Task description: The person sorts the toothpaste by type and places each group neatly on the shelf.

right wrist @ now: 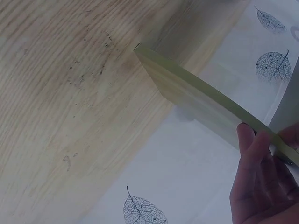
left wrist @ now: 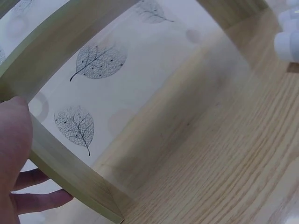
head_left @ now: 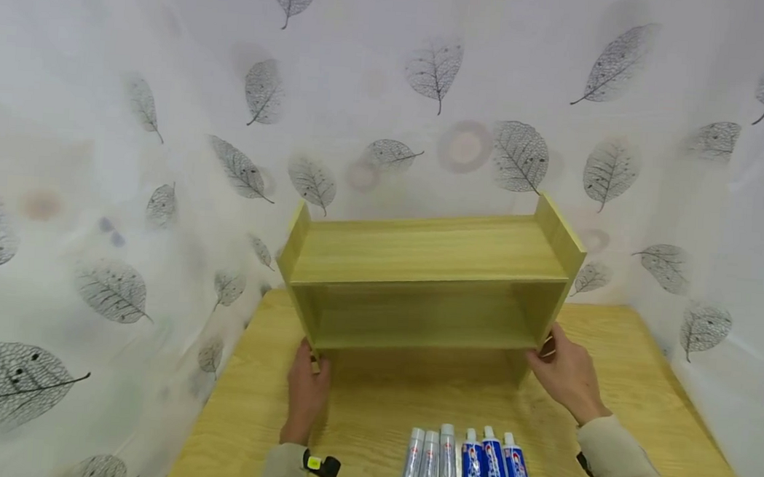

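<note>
Both hands hold the shelf (head_left: 429,274) by its side panels, one at each end, which likely keeps it level and steady. The left hand (head_left: 307,391) wraps the lower left panel, thumb in front and fingers behind; the right hand (head_left: 567,374) clasps the lower right panel. The shelf sits at the back of the table (head_left: 643,371), perhaps slightly raised; the view is unclear. Its open front faces the person, its long axis running left to right. Six tubes (head_left: 466,470) lie before the shelf.
</note>
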Tool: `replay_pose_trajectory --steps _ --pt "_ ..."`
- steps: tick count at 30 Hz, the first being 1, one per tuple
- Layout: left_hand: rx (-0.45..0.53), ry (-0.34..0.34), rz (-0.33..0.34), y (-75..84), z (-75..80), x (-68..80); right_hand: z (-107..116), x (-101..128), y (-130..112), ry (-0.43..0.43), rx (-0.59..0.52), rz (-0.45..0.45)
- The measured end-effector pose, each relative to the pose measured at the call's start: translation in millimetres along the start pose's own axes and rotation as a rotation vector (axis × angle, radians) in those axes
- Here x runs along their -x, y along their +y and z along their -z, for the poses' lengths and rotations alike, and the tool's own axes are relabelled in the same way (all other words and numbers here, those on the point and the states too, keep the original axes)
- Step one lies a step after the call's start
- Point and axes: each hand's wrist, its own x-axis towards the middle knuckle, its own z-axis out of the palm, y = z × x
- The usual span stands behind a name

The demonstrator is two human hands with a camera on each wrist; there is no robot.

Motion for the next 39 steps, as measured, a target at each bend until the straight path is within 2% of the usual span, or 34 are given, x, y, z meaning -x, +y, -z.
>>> replay_pose_trajectory --steps 7,16,22,29,39 --pt "-0.006 -0.061 -0.002 4.9 -5.1 -1.0 6 7 9 0.038 0.018 -0.003" --pt "-0.011 -0.056 -0.056 8.7 -8.4 -0.9 8 12 14 0.069 0.028 -0.020" --pt "0.010 -0.079 -0.042 11.7 -6.4 -1.7 8 11 14 0.092 0.031 -0.010" --pt "-0.002 -0.060 -0.025 10.1 -2.5 -0.5 1 11 12 0.092 0.033 0.014" --pt "0.021 -0.071 -0.073 7.9 -6.6 -3.8 2 13 12 0.192 0.047 0.086"
